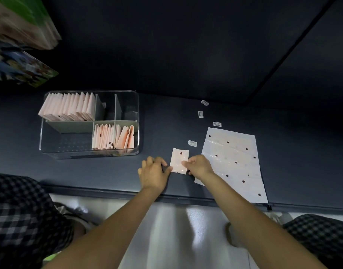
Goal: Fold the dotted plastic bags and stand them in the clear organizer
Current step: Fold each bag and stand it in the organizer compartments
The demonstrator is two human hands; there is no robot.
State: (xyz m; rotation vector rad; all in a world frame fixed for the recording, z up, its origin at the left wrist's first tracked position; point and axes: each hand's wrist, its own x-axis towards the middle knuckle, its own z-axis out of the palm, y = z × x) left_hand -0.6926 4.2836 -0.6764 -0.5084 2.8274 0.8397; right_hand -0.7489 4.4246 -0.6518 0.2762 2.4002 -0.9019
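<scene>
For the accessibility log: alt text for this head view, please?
Both hands, left hand and right hand, pinch a small folded pink dotted plastic bag on a dark table. A clear compartmented organizer holding folded bags stands to the left, and flat white dotted bags lie to the right.

L hand & R hand curled, close together

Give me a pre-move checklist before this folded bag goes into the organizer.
1. Folded bag held at both edges by left hand and right hand: ok.
2. Fold finished and creased: cannot tell.
3. Free slot in clear organizer: ok, several compartments look empty.
4. Standing bags in the front compartment upright: not ok, some lean.
5. Flat bag stack within reach for the next one: ok.
</scene>
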